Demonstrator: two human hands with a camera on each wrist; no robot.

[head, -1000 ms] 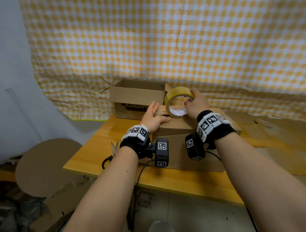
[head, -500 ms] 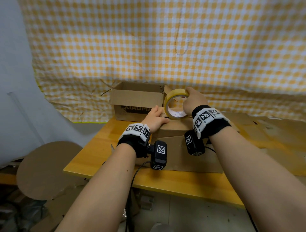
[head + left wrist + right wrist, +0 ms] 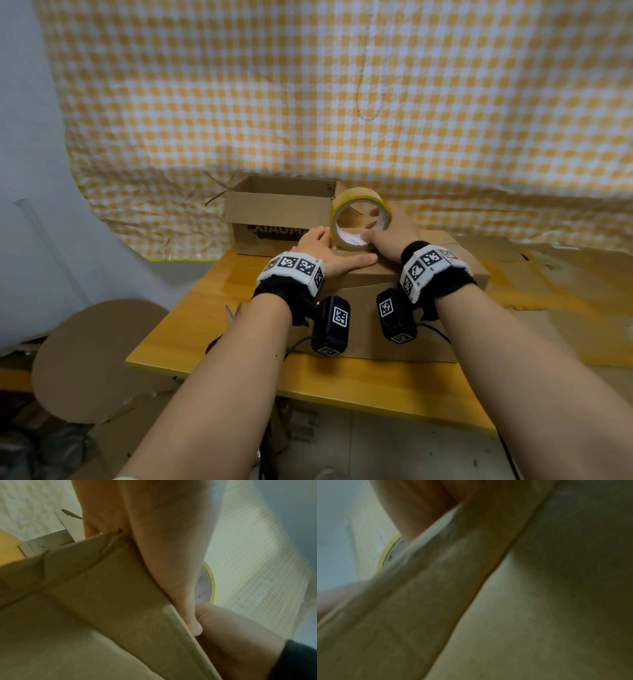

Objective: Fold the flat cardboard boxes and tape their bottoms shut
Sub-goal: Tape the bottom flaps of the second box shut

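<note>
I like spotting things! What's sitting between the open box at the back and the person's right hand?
The yellow tape roll, standing on edge, sits between the open box and the right hand, which grips it; the head view shows this.

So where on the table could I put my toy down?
The bare wood along the table front edge, before the closed box, looks free. Also the left corner beside the scissors. It's crowded at the back: the open box, tape roll and both hands.
</note>
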